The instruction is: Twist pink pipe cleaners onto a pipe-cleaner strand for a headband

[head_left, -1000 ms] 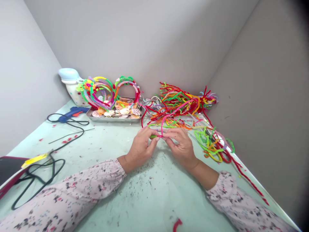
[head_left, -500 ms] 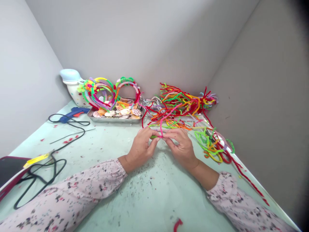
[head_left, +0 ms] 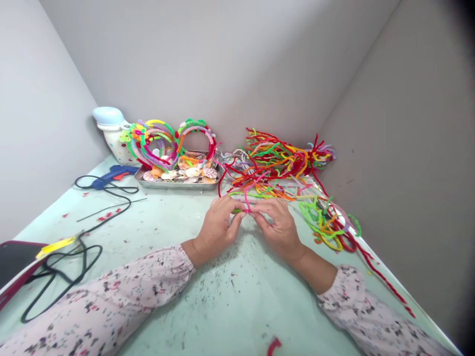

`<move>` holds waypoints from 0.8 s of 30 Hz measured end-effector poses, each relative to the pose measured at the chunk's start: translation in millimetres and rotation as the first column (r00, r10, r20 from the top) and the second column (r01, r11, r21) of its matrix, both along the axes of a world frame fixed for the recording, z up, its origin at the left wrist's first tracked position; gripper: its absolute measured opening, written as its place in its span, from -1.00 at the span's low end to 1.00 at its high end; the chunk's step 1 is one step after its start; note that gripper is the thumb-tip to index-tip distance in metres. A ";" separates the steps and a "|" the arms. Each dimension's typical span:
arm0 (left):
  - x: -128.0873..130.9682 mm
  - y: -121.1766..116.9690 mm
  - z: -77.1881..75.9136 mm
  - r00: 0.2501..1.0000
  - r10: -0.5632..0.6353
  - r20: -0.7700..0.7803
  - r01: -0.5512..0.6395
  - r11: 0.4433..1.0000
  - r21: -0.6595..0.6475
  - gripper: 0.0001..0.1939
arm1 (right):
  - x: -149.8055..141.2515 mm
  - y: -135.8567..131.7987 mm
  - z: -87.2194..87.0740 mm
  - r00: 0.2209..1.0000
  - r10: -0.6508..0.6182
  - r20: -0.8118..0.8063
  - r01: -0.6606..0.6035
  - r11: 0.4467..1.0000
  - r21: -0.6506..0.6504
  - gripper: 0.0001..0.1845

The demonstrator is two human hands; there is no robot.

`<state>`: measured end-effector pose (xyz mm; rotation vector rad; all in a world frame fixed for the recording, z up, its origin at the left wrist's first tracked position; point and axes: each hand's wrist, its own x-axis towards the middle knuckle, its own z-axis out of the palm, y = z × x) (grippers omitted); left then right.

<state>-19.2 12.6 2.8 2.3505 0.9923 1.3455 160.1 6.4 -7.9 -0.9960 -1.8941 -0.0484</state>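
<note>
Over the middle of the table, my left hand and my right hand meet fingertip to fingertip. Both are closed in a pinch around a pink pipe cleaner, whose free end rises and bends away to the right. A short bit of green pipe cleaner shows at my left fingertips, under the pink one. The rest of what lies between the fingers is hidden. Just beyond my hands is a heap of coloured pipe cleaners, mostly red, orange and green.
A metal tray of seashells stands at the back, with wrapped headbands on it. Left are a blue glue gun, its black cord and a white cup. Tangled pipe cleaners lie right. A red scrap lies in front.
The free end of the pink pipe cleaner has dropped a little and reaches less far to the right. Both hands stay almost in place, still pinching.
</note>
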 end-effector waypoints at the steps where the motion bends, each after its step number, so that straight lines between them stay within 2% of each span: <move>1: -0.1 0.0 -0.1 1.000 0.000 -0.003 0.000 1.000 0.001 -0.92 | 0.1 -0.2 0.1 1.000 0.000 0.004 0.000 1.000 -0.003 -0.87; 24: 0.3 -1.0 1.4 0.998 0.015 -0.069 -0.013 1.000 0.025 -0.90 | -1.2 -2.1 2.9 1.000 0.024 0.020 -0.023 0.998 -0.062 -0.91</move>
